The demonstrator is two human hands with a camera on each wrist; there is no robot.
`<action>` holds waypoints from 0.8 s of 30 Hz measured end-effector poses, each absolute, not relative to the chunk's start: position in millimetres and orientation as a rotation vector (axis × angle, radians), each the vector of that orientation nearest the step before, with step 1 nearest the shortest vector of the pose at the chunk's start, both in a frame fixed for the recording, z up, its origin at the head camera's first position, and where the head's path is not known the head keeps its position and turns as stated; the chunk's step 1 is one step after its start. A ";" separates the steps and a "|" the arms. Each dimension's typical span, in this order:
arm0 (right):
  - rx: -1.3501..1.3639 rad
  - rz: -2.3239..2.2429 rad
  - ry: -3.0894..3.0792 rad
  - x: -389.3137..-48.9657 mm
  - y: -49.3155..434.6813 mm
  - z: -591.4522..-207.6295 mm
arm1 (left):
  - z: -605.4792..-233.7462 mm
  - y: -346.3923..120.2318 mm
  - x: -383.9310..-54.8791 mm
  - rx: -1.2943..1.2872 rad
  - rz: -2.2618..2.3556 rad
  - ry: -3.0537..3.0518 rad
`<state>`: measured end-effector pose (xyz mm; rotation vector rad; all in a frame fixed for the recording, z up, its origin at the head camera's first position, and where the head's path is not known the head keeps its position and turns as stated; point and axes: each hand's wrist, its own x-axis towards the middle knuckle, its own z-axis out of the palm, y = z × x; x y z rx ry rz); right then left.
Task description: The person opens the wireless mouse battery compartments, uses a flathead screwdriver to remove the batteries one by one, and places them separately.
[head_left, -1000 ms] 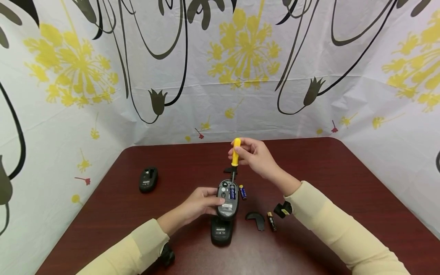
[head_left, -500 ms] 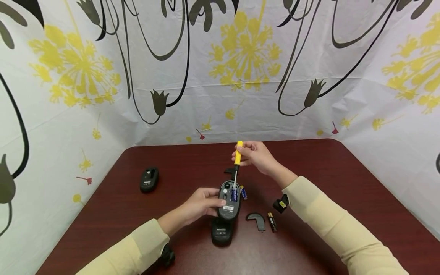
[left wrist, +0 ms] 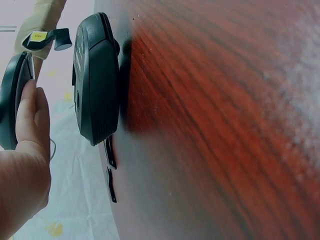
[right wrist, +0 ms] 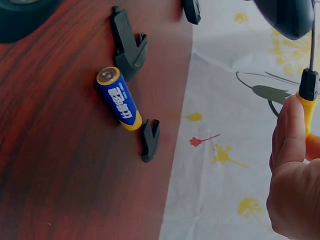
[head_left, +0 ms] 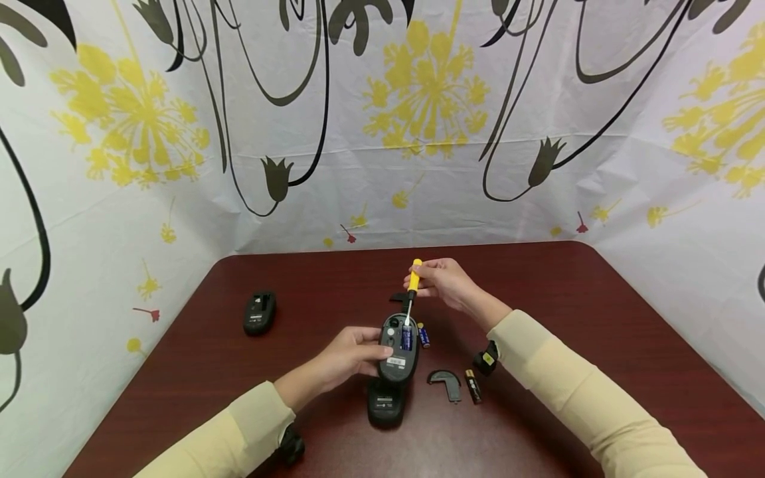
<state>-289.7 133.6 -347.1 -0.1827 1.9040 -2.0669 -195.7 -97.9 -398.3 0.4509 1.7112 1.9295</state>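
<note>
In the head view my left hand (head_left: 349, 352) grips a computer mouse (head_left: 396, 373) with its underside up, the thumb lying across it. Its battery compartment is uncovered, and a blue battery (head_left: 407, 336) sits inside. My right hand (head_left: 451, 285) holds a screwdriver (head_left: 415, 273) by its yellow handle, shaft pointing down. The screwdriver's tip is at the upper end of that battery; whether it touches cannot be made out. The right wrist view has the screwdriver's black collar (right wrist: 309, 84) above my fingers. In the left wrist view the held mouse (left wrist: 11, 107) is apart from the table.
A second black mouse (head_left: 385, 406) lies on the table just below the held one, and a third mouse (head_left: 259, 312) lies far left. Around them are a loose blue battery (right wrist: 120, 100), a black battery (head_left: 473, 386), a curved cover (head_left: 445, 380) and another black cover (right wrist: 129, 47).
My right hand has come down slightly toward the mouse, and the screwdriver has tilted with its handle a little to the right. My left hand has kept its hold on the mouse.
</note>
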 end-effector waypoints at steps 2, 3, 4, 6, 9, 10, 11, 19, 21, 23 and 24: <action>-0.175 -2.068 1.883 -289.2 133.5 -348.6 | -397.6 -98.2 -195.8 0.452 1.931 1.709; -0.177 -2.068 1.874 -289.2 133.6 -349.5 | -397.2 -98.5 -195.8 0.454 1.930 1.708; -0.173 -2.070 1.867 -289.1 133.4 -350.0 | -397.0 -98.7 -195.9 0.454 1.930 1.706; -0.168 -2.073 1.857 -289.2 133.2 -351.2 | -396.8 -99.0 -196.0 0.452 1.931 1.702; -0.167 -2.076 1.842 -289.9 132.9 -353.5 | -397.0 -99.7 -196.0 0.457 1.927 1.700; -0.160 -2.077 1.836 -289.9 132.8 -354.0 | -397.0 -99.6 -196.1 0.455 1.927 1.700; -0.154 -2.078 1.830 -290.1 132.7 -354.8 | -397.0 -99.5 -196.2 0.457 1.926 1.701; -0.112 -2.065 1.806 -289.9 131.9 -358.4 | -397.0 -98.3 -195.9 0.462 1.915 1.712; -0.101 -2.058 1.797 -290.3 131.9 -359.3 | -396.9 -98.0 -195.8 0.462 1.917 1.707; -0.081 -2.054 1.785 -290.5 132.3 -359.7 | -396.6 -98.0 -195.8 0.463 1.918 1.701; -0.071 -2.052 1.781 -290.6 132.3 -359.9 | -396.8 -97.9 -195.9 0.464 1.919 1.698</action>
